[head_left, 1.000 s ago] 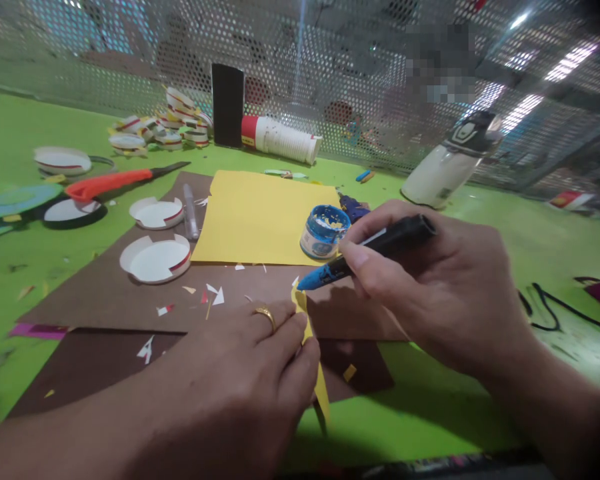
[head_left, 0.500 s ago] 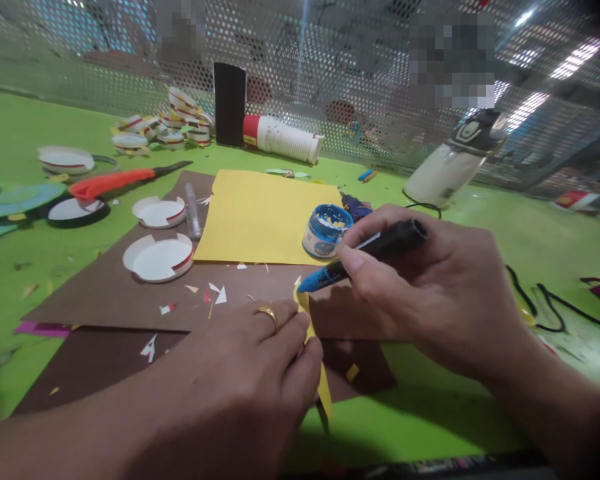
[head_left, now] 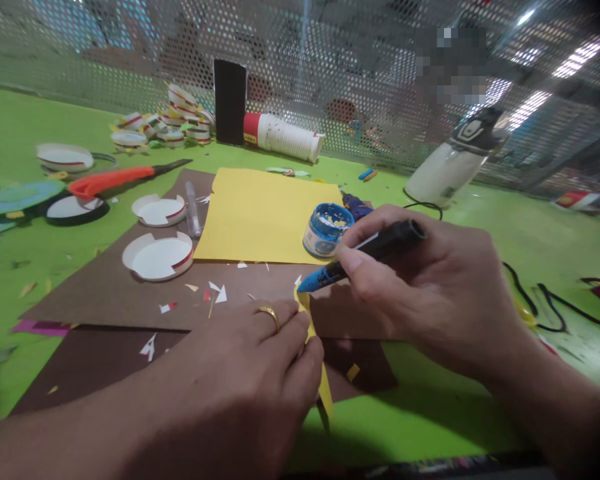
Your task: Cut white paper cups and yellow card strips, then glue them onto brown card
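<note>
My left hand (head_left: 250,373) wears a gold ring and pinches a small strip of yellow paper (head_left: 314,347) above the brown card (head_left: 130,293). My right hand (head_left: 430,287) grips a black marker (head_left: 365,257) with a blue-smeared tip. That tip touches the top end of the yellow strip. Just behind the marker stands an open blue paint jar (head_left: 327,230) on the edge of a yellow paper sheet (head_left: 265,217).
White cut cup bases (head_left: 157,257) lie on the brown card, more (head_left: 160,130) at the back left. An orange-handled knife (head_left: 115,180), a lying stack of cups (head_left: 283,138), a black phone (head_left: 229,101) and a white bottle (head_left: 455,163) stand before a perforated screen. Black cable (head_left: 545,300) trails right.
Almost nothing has changed. The marker tip stays at the yellow strip's top end; both hands hold their places with only a slight shift of view.
</note>
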The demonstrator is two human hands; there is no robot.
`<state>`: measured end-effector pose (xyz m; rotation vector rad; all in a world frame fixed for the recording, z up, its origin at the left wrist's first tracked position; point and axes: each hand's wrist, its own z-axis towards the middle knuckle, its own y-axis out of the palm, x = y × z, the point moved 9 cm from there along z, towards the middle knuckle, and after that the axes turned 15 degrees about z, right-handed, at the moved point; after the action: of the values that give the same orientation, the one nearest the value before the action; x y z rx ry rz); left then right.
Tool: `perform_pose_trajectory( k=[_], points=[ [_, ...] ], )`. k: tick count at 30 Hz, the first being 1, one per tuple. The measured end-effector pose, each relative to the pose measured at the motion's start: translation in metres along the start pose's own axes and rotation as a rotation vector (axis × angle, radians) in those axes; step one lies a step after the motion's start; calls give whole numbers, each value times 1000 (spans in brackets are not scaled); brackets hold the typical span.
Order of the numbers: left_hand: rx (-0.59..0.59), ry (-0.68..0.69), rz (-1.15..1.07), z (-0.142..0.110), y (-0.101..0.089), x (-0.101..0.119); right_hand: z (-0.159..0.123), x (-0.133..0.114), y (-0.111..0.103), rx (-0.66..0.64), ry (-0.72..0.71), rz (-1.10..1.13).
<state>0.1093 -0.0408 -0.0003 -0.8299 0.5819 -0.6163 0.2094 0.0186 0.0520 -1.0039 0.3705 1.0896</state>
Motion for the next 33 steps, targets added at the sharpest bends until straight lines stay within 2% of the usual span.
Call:
perform_pose_trajectory(
  k=[9, 15, 21, 26, 33],
  points=[
    [-8, 42, 40, 1, -1, 4, 0, -4, 4, -40, -24, -58],
    [12, -5, 8, 1, 0, 0, 2, -7, 9, -94, -19, -74],
    [14, 40, 29, 2, 0, 3, 9, 4, 10, -83, 67, 21],
    [26, 14, 44, -1, -1, 2, 10, 9, 12, -92, 76, 104],
    [-7, 54, 15, 0, 1, 3, 5, -1, 11, -75, 17, -67]
  ],
)
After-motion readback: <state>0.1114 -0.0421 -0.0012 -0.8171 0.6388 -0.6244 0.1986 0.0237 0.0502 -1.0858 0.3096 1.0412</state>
